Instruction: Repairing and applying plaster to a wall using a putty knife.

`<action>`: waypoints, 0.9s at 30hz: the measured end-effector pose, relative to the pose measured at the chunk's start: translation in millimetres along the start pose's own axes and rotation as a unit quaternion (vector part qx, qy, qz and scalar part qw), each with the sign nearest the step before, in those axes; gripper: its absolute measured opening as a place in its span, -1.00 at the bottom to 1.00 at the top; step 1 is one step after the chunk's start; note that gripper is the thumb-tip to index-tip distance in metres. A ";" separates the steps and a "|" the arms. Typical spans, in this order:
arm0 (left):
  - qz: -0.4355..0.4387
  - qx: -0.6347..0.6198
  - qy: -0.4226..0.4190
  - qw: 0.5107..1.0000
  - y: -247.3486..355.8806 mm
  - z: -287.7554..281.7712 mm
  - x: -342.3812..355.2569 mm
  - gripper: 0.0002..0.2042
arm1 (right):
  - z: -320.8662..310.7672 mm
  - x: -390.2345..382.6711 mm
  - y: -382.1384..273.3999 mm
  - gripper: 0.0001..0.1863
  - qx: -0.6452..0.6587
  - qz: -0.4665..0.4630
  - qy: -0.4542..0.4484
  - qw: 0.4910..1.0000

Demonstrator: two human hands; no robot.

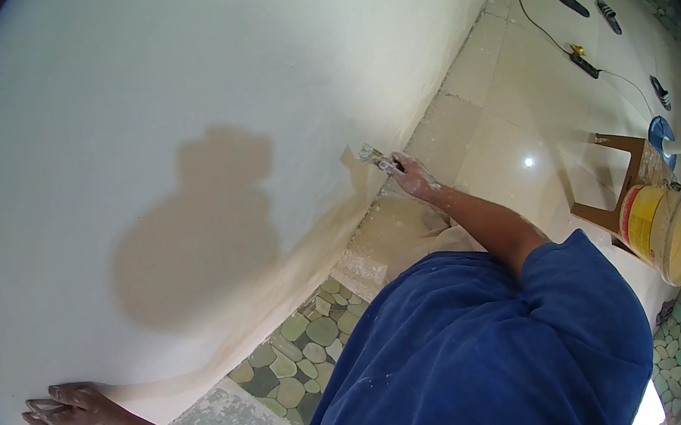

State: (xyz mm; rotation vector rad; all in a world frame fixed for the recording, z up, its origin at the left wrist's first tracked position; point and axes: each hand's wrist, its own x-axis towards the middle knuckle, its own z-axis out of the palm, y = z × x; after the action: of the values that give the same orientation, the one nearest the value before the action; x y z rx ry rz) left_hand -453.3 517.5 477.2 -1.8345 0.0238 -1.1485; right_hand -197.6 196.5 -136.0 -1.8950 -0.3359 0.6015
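My right hand [413, 177] grips a putty knife [370, 155] smeared with white material, its blade close to the white wall [84, 91], where it casts a small shadow. At the lower left, my left hand [65, 409], coated in pale residue, rests against the same wall with fingers apart and slightly bent. Nothing shows clearly in it. A large shadow falls on the wall between my hands.
A plastic bucket [665, 230] rests by a brown stool [626, 162] and a fan [676, 147] at the right. A power strip [583, 64], cables and several dark sandals [571, 3] lie on the tiled floor [493, 132]. Pebble-patterned tiles [322, 331] border the wall.
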 end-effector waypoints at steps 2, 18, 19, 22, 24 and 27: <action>-0.003 -0.002 -0.005 1.000 -2.0 -7.3 -5.6 -0.56 | 7.7 7.6 -39.1 -0.49 0.015 0.042 -0.066 0.997; -0.018 0.053 -0.052 0.997 3.7 -14.0 -2.3 -0.53 | 27.6 39.7 -73.1 -0.44 0.066 0.000 -0.065 0.996; -0.016 0.059 -0.052 0.997 3.4 -13.8 -1.7 -0.53 | 28.3 38.6 -72.4 -0.44 0.067 0.000 -0.065 0.996; -0.018 0.050 -0.056 0.997 4.1 -12.0 0.3 -0.54 | 33.3 34.8 -57.7 -0.44 -0.007 0.004 0.003 1.000; -0.031 0.034 -0.049 0.998 9.3 -2.4 4.0 -0.54 | 41.4 41.0 -23.0 -0.50 -0.078 -0.016 0.075 0.994; -0.039 0.043 -0.059 0.997 6.4 -9.7 -1.7 -0.53 | 33.5 37.7 -48.8 -0.52 -0.048 -0.013 0.018 0.999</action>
State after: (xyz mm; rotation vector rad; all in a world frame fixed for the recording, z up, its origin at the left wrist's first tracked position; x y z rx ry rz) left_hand -458.4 507.9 472.7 -1.8371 -0.1640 -1.0754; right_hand -182.4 260.2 -110.8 -1.9878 -0.3726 0.5415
